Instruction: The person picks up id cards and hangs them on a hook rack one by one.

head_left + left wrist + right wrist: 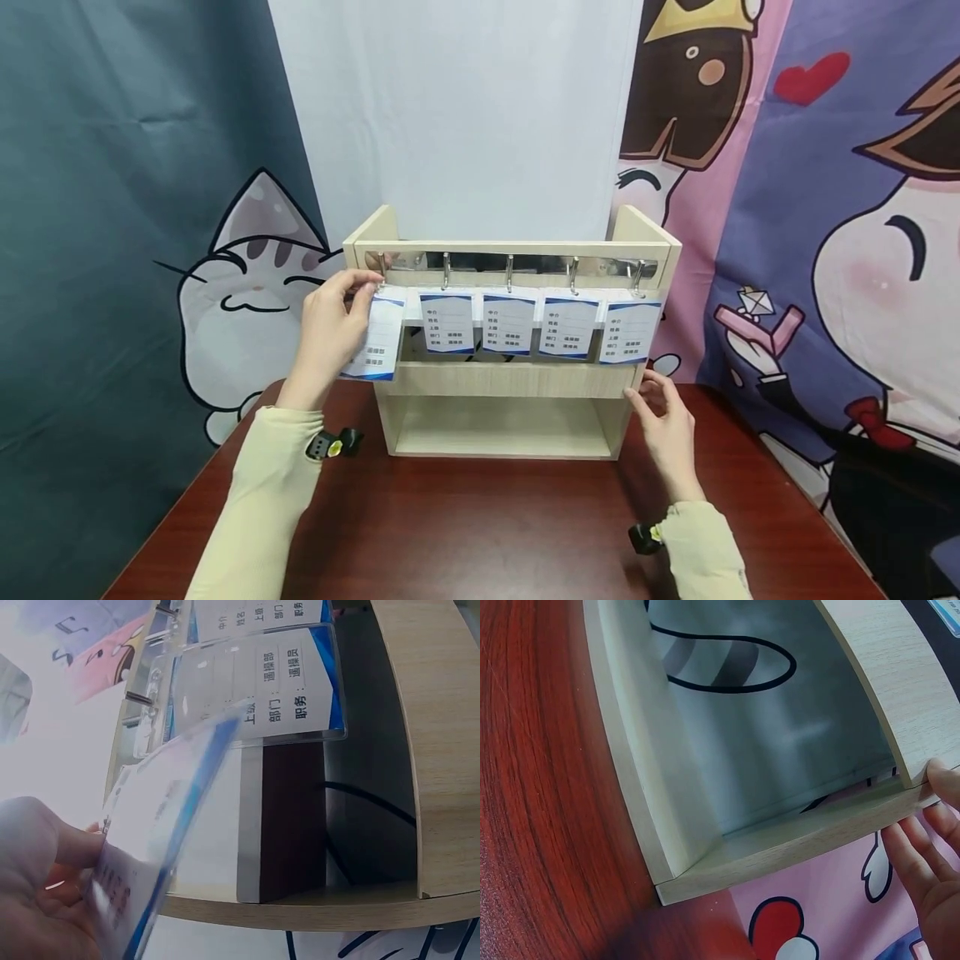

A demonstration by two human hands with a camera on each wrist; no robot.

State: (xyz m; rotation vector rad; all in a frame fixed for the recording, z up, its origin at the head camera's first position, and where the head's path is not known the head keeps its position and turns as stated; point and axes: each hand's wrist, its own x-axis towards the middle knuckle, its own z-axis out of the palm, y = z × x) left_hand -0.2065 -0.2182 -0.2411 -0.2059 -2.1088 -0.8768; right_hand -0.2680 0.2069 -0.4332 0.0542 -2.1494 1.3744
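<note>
At the rack's left end, my left hand [330, 325] pinches the top of a clear-sleeved badge card [384, 337] with blue edges, just below a metal hook [382, 265]. In the left wrist view the same badge card [161, 825] tilts away from the rack, its top covered by the fingers. My right hand [666, 429] holds the right side edge of the pale wooden rack [517, 380]. The right wrist view has the thumb at the front and the fingers on the outer face of the side panel [817, 832].
Several similar badge cards [508, 325] hang in a row from metal hooks to the right. Below them is an open shelf compartment [502, 425]. The rack stands on a reddish-brown table [465, 525], with a white curtain [465, 117] and cartoon-printed cloths behind.
</note>
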